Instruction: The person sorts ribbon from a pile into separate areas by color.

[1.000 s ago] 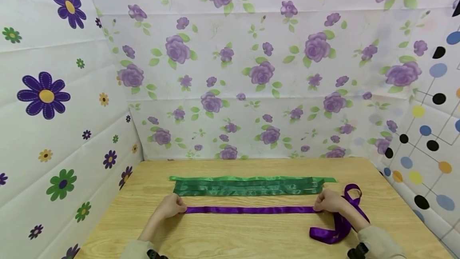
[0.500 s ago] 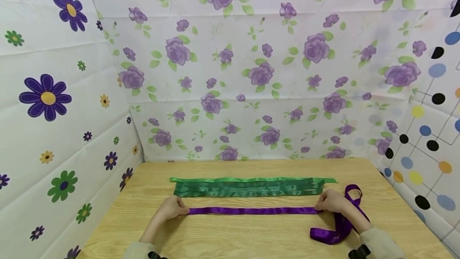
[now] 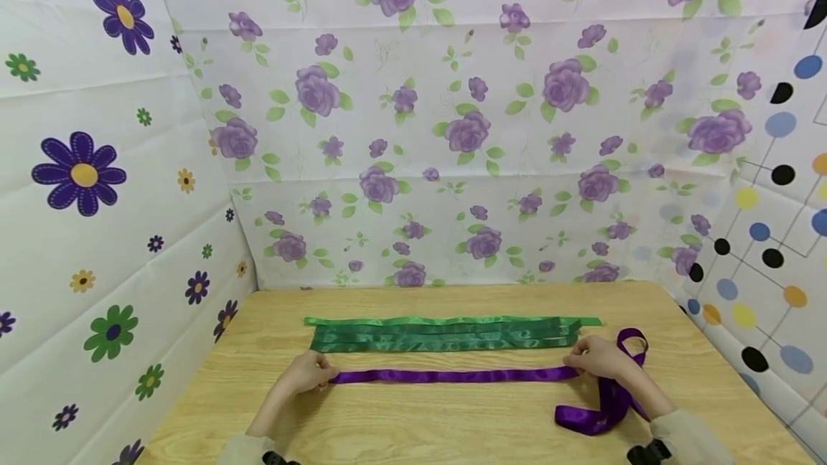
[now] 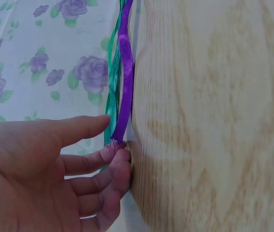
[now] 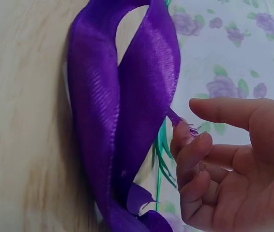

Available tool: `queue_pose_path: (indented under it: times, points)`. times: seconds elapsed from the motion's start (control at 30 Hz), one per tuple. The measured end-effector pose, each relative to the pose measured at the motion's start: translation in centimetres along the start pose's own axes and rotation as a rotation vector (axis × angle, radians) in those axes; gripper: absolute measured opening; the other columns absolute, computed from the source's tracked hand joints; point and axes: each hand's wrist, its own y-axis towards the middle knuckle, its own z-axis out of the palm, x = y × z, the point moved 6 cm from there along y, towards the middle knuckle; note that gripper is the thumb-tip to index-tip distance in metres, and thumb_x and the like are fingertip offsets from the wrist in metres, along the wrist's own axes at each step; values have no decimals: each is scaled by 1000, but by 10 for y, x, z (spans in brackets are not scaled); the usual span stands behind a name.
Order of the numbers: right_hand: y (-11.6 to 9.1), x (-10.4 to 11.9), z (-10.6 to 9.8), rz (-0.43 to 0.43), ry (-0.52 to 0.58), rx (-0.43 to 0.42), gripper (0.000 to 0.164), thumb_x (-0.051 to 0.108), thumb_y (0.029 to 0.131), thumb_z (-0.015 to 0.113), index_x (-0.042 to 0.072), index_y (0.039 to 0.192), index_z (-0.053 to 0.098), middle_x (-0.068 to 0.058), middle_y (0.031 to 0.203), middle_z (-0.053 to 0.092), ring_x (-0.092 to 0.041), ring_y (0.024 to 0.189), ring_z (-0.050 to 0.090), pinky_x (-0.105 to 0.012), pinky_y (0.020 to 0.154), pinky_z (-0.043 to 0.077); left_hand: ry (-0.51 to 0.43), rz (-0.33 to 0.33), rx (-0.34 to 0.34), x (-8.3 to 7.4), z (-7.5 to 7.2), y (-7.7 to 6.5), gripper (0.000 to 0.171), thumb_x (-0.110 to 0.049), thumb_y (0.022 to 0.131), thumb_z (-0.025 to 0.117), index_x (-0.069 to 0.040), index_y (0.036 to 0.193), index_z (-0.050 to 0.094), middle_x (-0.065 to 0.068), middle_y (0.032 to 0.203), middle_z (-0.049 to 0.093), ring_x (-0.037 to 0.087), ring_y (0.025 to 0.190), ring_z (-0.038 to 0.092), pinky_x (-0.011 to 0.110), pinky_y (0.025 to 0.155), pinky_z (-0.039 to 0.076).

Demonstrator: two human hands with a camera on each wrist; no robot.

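Observation:
A strip of purple ribbon (image 3: 446, 377) lies stretched across the table between both hands. At its left end is my left hand (image 3: 306, 373); in the left wrist view the thumb stands apart from the fingers, and the frayed ribbon end (image 4: 120, 126) rests against the index finger. My right hand (image 3: 601, 359) is at the other end, its thumb lifted too, with a frayed ribbon tip (image 5: 175, 117) lying on the index finger. Beside the right hand sits a longer, loosely looped purple ribbon (image 3: 584, 418), partly hidden by the right forearm.
Several green ribbons (image 3: 446, 337) lie side by side behind the purple strip, a brighter green one (image 3: 388, 321) farthest back. The wooden table (image 3: 400, 422) meets a flowered backdrop (image 3: 426, 221) at the rear. Patterned sheets flank it on both sides.
Both thumbs have lifted off the purple strip, which the fingers pinched before. More of its right end now shows. The green ribbons have stayed put.

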Motion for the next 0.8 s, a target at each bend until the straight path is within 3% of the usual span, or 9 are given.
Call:
queue_pose_path:
  times: [0.33, 0.57, 0.8]
  points:
    - [-3, 5, -1, 7, 20, 15, 29, 22, 96, 59, 4, 74, 61, -4, 62, 55, -10, 49, 35, -27, 50, 35, 22, 4, -7, -8, 0, -8, 22, -18, 94, 61, -4, 77, 60, 7, 52, 55, 10, 44, 35, 23, 48, 29]
    - [-10, 8, -9, -36, 42, 25, 25, 20, 97, 56, 1, 84, 65, -8, 75, 64, -16, 62, 53, -31, 56, 46, 71, 32, -39, -24, -6, -16, 17, -17, 94, 61, -2, 86, 64, 4, 56, 52, 10, 47, 35, 24, 48, 30]
    - [-16, 7, -15, -13, 43, 11, 25, 24, 97, 57, 1, 90, 66, -8, 79, 62, -21, 69, 56, -28, 54, 39, 137, 46, -56, -44, -8, -24, 21, -20, 95, 60, 1, 98, 63, 2, 60, 50, 11, 49, 40, 25, 48, 34]
